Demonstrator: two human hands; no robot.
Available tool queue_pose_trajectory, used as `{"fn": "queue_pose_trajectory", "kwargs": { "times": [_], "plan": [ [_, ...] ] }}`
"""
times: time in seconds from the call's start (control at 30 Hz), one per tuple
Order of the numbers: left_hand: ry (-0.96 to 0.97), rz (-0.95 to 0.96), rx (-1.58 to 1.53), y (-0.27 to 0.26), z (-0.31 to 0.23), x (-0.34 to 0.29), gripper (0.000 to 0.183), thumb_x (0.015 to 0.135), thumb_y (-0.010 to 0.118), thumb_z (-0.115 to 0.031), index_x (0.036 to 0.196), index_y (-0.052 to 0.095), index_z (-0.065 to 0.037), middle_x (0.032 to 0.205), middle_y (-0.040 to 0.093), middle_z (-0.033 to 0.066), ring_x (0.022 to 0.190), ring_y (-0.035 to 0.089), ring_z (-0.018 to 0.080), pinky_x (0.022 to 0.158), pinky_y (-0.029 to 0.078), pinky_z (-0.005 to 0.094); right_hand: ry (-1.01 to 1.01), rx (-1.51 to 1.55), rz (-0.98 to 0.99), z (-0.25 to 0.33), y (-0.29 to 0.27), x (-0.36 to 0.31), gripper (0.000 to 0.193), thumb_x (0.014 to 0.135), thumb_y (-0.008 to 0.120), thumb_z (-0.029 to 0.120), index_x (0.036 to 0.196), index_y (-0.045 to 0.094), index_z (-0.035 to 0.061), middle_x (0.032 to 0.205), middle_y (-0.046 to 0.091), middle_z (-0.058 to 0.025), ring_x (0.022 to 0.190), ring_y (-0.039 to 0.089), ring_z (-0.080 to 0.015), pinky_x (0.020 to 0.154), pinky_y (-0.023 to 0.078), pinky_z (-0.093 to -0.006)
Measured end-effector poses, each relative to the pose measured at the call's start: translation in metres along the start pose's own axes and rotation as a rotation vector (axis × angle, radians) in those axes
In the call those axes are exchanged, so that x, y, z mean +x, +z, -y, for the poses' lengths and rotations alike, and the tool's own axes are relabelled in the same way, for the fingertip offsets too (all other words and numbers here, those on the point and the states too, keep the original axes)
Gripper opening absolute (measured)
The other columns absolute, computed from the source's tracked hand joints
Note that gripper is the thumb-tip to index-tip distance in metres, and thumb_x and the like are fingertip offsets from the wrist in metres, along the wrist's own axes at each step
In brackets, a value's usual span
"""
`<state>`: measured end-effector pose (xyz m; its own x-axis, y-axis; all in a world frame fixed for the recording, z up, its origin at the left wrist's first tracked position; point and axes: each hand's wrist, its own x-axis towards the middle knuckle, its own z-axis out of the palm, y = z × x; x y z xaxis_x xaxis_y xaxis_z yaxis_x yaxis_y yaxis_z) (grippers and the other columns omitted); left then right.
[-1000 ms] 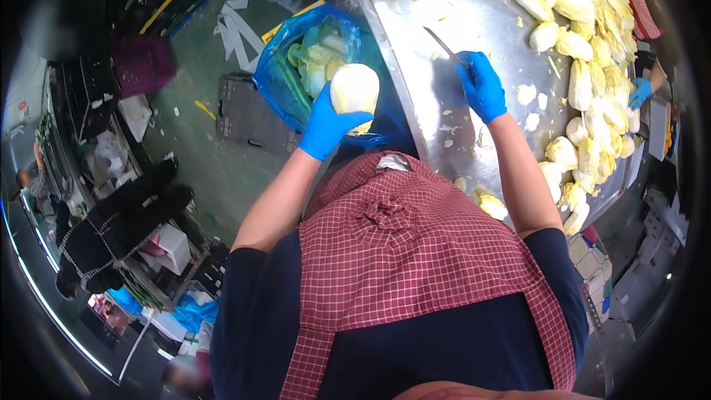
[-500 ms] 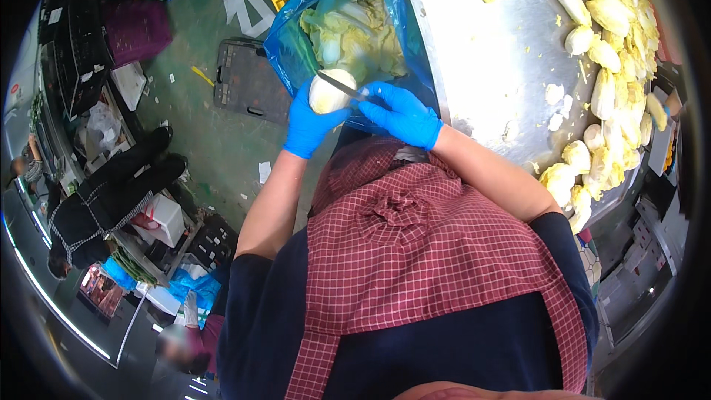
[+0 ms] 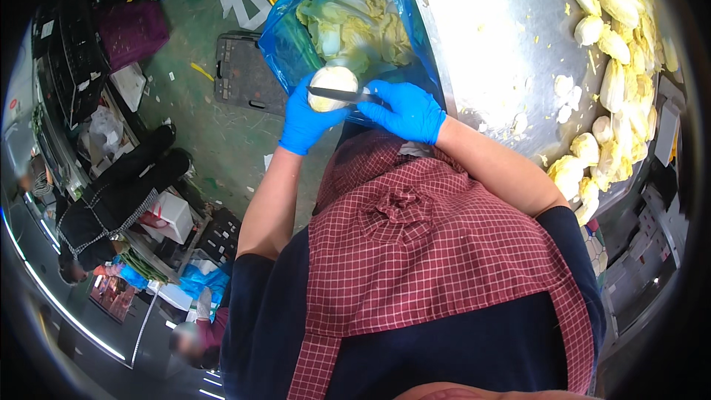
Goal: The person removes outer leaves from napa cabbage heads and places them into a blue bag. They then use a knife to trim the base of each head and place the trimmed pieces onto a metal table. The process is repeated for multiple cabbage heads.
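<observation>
Off the left edge of the metal tabletop (image 3: pixel 485 59): both gloved hands are close together, before the apron (image 3: pixel 415 259) and beside the open blue bag (image 3: pixel 275 38).
Left hand (image 3: pixel 305 122): its forearm rises almost straight from the body; the palm cups the cabbage (image 3: pixel 332 76) from the left and near sides, and the grip is closed firmly on it.
Right hand (image 3: pixel 409 112): the elbow is bent outward and the forearm slants inward; the fingers are folded around the handle of the knife (image 3: pixel 337 95).
Knife blade: it points to the left and lies across the pale end of the cabbage; whether it has entered, I cannot tell.
Cabbage heap (image 3: pixel 618 92): it lies along the right edge of the tabletop, and the upper border cuts it off.
Hidden: most left fingers behind the cabbage, most of the handle inside the right glove, and the tabletop's near left corner.
Hard to make out: the tabletop's middle, whitened by glare.
</observation>
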<state>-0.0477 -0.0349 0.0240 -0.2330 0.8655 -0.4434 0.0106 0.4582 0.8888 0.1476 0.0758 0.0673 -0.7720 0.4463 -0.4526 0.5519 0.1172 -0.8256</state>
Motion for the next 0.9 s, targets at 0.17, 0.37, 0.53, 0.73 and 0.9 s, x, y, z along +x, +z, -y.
{"fn": "queue_pose_trajectory", "kwargs": {
  "times": [0.17,0.37,0.53,0.73,0.9],
  "plan": [
    [0.0,0.0,0.014,-0.001,-0.004,0.0,0.071,0.061,0.087,-0.019,0.12,0.053,-0.001,0.113,0.061,0.0111,0.101,0.06,0.0194,0.086,0.051,0.0332,0.013,0.0,0.003,-0.003,0.001,0.002,0.033,0.09,0.056,0.034,0.104,0.058,0.0044,0.086,0.064,-0.0207,0.08,0.062,-0.0385,0.069,0.049,-0.0411],
    [-0.012,-0.005,0.089,-0.005,-0.004,0.0,0.072,0.06,0.086,-0.018,0.121,0.053,-0.001,0.113,0.061,0.0117,0.101,0.06,0.0198,0.085,0.051,0.0333,-0.015,0.03,-0.024,-0.008,0.003,0.006,0.032,0.09,0.056,0.034,0.103,0.058,0.005,0.088,0.064,-0.0207,0.081,0.062,-0.0387,0.07,0.049,-0.0413],
    [0.004,-0.005,0.073,-0.005,-0.009,0.0,0.071,0.06,0.086,-0.018,0.121,0.053,0.0,0.113,0.061,0.0122,0.1,0.06,0.0202,0.085,0.051,0.0338,-0.013,0.023,-0.019,-0.015,0.0,0.011,0.034,0.09,0.055,0.035,0.103,0.058,0.0043,0.089,0.063,-0.021,0.083,0.061,-0.0394,0.071,0.049,-0.0414],
    [0.005,0.01,0.098,-0.008,-0.009,0.002,0.069,0.06,0.085,-0.017,0.119,0.054,0.0,0.113,0.061,0.0128,0.1,0.06,0.0204,0.084,0.051,0.0339,0.02,0.133,0.032,-0.022,0.003,0.014,0.042,0.091,0.052,0.042,0.108,0.057,0.0034,0.101,0.062,-0.0227,0.093,0.061,-0.0381,0.08,0.048,-0.042],
    [-0.017,0.03,0.119,-0.013,-0.005,0.0,0.072,0.058,0.086,-0.018,0.12,0.053,0.0,0.114,0.06,0.0131,0.102,0.06,0.021,0.086,0.051,0.0348,0.003,0.123,0.05,-0.038,0.011,0.019,0.041,0.093,0.049,0.04,0.106,0.059,0.0028,0.1,0.062,-0.0215,0.09,0.061,-0.0351,0.08,0.048,-0.0408]
  ]
}}
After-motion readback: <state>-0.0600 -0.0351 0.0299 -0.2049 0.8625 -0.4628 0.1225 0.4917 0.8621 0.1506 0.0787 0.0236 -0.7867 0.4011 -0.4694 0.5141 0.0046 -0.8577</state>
